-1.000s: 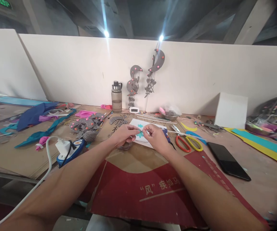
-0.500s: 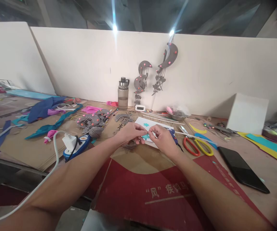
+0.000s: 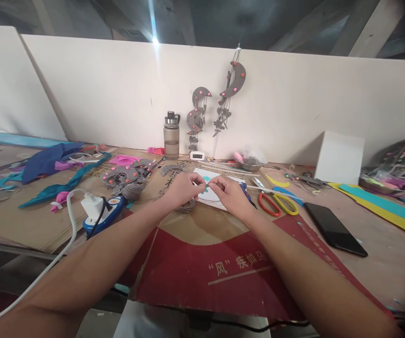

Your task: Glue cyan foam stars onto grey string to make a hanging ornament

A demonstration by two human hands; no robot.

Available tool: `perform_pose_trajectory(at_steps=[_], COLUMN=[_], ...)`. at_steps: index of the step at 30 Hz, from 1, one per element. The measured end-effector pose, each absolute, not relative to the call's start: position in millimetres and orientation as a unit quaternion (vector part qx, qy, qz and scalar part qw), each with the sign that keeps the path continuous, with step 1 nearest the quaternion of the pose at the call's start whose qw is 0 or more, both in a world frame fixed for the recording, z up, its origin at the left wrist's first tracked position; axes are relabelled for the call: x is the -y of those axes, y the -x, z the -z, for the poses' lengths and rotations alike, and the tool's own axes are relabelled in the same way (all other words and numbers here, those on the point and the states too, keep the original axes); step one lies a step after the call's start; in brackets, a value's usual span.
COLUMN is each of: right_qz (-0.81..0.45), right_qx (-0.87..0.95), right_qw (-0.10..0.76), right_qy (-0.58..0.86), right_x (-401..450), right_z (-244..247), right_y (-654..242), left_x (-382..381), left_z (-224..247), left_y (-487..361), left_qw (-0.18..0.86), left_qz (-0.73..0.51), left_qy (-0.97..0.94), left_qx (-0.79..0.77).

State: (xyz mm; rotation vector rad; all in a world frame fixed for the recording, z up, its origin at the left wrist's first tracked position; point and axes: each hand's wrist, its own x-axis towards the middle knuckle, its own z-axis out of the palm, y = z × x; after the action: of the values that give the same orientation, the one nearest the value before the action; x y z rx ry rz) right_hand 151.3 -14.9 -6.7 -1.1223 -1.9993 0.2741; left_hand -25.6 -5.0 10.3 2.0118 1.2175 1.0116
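My left hand [image 3: 187, 188] and my right hand [image 3: 228, 193] meet fingertip to fingertip above a white sheet [image 3: 218, 203]. Both are closed in a pinch on a small teal flower-shaped cutout [image 3: 204, 189], partly covered by the fingers. Just behind it shows another bit of teal [image 3: 207, 179] over the sheet. Grey yarn [image 3: 187, 206] lies under my left wrist. Beside my right hand are scissors [image 3: 274, 204] with one red and one yellow handle, and a dark blue object [image 3: 243, 187] mostly hidden by that hand.
A black phone [image 3: 335, 230] lies at right. A blue power strip [image 3: 108, 215] with a white plug and cable sits by my left forearm. Behind stand a water bottle [image 3: 171, 136] and a small digital clock [image 3: 197, 156]. Grey crescent ornaments [image 3: 238, 79] hang against the white board.
My view has turned a little to the right, so everything sits further left. The lower teal cutout appears raised toward my fingertips, uncovering white beneath it. Both hands stay pinched together.
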Motion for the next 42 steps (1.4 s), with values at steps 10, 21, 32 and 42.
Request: perform_pose_trajectory(at_steps=[10, 21, 32, 42], right_qz=[-0.082, 0.0, -0.033, -0.087], right_qx=[0.768, 0.801, 0.784, 0.792], right_qw=[0.43, 0.4, 0.423, 0.408], right_qy=[0.467, 0.445, 0.453, 0.445], right_x=[15.9, 18.8, 23.0, 32.3], right_z=[4.4, 1.6, 6.8, 8.4], right_y=[-150.0, -150.7, -143.6, -132.5], left_x=[6.3, 3.4, 12.3, -42.3], left_z=[-8.3, -8.3, -13.8, 2.6], left_y=[22.6, 24.1, 25.1, 66.5], left_qw=[0.357, 0.463, 0.283, 0.261], left_qz=[-0.372, -0.368, -0.433, -0.577], left_qy=[-0.754, -0.706, -0.743, -0.606], left_qx=[-0.408, -0.39, -0.425, -0.482])
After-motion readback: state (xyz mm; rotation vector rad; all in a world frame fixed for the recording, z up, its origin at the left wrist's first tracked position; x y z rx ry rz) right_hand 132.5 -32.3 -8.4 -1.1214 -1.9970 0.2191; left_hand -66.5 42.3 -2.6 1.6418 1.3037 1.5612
